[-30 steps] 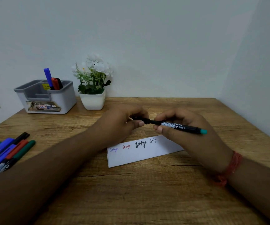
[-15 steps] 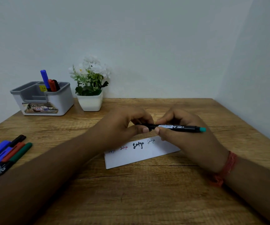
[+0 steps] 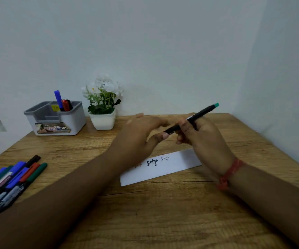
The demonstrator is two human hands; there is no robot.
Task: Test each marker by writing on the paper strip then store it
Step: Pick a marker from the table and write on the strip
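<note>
Far left of the paper strip [image 3: 160,167], at the near-left table [image 3: 163,212] edge, a bundle of loose markers [image 3: 10,180] lies flat, with blue, red, green and black caps fanned together. Behind and left of the strip stands a grey-and-white organiser [image 3: 55,119] with several compartments; its rear right compartment holds three upright markers, one blue [image 3: 58,99], one red [image 3: 65,105], one black [image 3: 69,104], while the other compartments show only grey walls. Just right of the organiser, a white pot of white flowers [image 3: 102,105] stands near the wall.

Above the strip, the left hand [image 3: 141,133] has loosely curved fingers and its thumb reaches toward the marker's lower end; whether it pinches that end cannot be told. The right hand [image 3: 199,139] grasps the black marker [image 3: 193,118] mid-barrel, tilted up to the right, its teal end [image 3: 216,104] highest. The strip lies flat on the wood, bearing small handwritten words in red, bold black and thin ink.
</note>
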